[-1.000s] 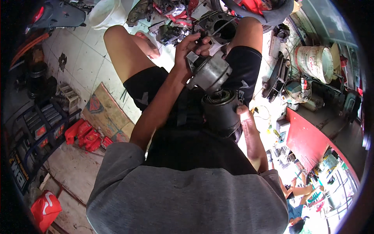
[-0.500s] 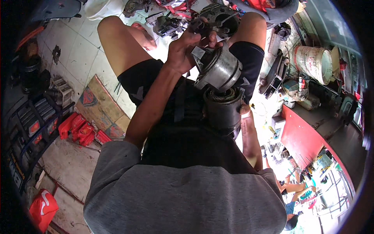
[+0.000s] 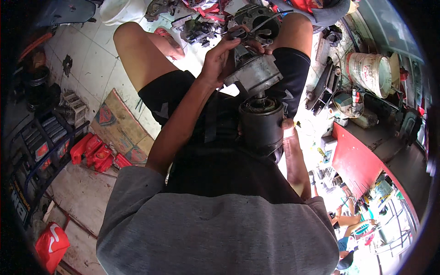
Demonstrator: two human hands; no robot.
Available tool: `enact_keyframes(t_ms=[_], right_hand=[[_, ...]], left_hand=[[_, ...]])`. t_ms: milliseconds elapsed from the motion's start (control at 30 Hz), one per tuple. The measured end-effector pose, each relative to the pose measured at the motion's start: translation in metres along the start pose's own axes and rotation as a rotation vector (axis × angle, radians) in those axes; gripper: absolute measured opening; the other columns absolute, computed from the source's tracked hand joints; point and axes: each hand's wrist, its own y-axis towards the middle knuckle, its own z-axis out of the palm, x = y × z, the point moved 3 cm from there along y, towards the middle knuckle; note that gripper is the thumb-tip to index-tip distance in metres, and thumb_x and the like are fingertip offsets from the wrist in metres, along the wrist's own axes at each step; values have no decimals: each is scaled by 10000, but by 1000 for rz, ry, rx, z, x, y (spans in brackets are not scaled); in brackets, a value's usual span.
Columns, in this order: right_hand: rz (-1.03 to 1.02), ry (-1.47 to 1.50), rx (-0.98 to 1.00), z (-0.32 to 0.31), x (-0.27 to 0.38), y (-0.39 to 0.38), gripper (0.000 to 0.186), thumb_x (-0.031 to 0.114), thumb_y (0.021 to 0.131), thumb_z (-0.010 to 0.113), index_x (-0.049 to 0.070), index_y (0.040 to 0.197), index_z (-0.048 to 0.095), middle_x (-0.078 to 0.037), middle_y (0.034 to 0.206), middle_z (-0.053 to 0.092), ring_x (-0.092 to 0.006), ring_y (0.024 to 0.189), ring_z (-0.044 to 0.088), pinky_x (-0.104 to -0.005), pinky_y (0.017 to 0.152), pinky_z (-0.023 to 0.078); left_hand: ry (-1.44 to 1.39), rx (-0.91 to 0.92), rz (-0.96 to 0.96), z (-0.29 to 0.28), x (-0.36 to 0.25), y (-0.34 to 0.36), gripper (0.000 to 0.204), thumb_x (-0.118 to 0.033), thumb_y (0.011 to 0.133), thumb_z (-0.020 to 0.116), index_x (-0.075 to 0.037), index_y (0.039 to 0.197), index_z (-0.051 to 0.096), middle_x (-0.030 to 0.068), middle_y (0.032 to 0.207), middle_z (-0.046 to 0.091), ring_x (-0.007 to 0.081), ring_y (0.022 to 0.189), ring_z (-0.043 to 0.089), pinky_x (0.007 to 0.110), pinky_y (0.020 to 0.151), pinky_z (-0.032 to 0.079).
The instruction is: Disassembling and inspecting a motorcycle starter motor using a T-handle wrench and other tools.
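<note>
My left hand [image 3: 220, 57] grips a silver-grey metal end housing [image 3: 256, 73] with a dark bracket at its top. The housing is tilted over a dark cylindrical motor body [image 3: 262, 126] that stands between my thighs. A short shaft [image 3: 260, 95] shows in the gap between the two pieces. Through the motor body's top opening, the parts inside are partly visible. My right hand [image 3: 288, 128] wraps around the far right side of the motor body; most of its fingers are hidden behind it.
Greasy engine parts [image 3: 199, 30] and a large metal casing [image 3: 256, 20] lie on the tiles ahead. A white bucket [image 3: 120, 11] stands at upper left, cardboard [image 3: 119, 119] and red parts [image 3: 98, 153] at left. A white pail [image 3: 369, 73] lies to the right; a person [image 3: 350, 227] is at lower right.
The end housing has tipped and its open side now faces more downward over the motor body. More of the shaft shows between them. My left hand has turned with it; my right stays put.
</note>
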Motion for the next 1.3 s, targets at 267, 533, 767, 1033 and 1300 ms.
enact_keyframes(t_ms=[267, 533, 767, 1033, 1300], right_hand=[[-8, -35, -14, 57, 31, -1, 840, 217, 586, 737, -21, 1289, 344, -154, 1203, 501, -251, 1070, 518, -349, 935, 414], [-173, -295, -19, 100, 38, 16, 906, 176, 559, 774, -13, 1310, 302, -133, 1198, 489, -212, 1107, 471, -333, 956, 361], [-295, -478, 6, 131, 41, 8, 1121, 170, 402, 815, -43, 1336, 233, -127, 1235, 447, -218, 1133, 437, -319, 994, 302], [-387, -389, -190, 143, 41, -3, 1145, 108, 360, 743, -30, 1356, 196, -132, 1191, 477, -226, 1079, 478, -329, 963, 346], [-501, -624, -132, 161, 52, 6, 1037, 150, 402, 784, -35, 1273, 253, -129, 1126, 479, -215, 1027, 505, -328, 907, 386]], left_hand=[[54, -4, 30, -3, 14, 1, 344, -109, 862, 473, 4, 1182, 419, 214, 1041, 570, 348, 1046, 546, 443, 900, 450], [-238, -100, -189, -20, 15, 6, 371, -279, 882, 468, 35, 1073, 521, 213, 1073, 570, 320, 992, 575, 424, 880, 463], [-430, -51, 23, -39, -12, 7, 374, -279, 906, 396, -5, 1103, 559, 186, 1134, 556, 305, 1072, 527, 463, 953, 387], [-489, -5, 168, -36, -23, -1, 451, -342, 863, 426, -49, 1198, 495, 92, 1197, 539, 258, 1200, 426, 547, 1003, 283], [-638, 123, 87, -31, -19, 2, 556, -407, 825, 448, -26, 1229, 458, 157, 1276, 451, 289, 1218, 394, 559, 1005, 274]])
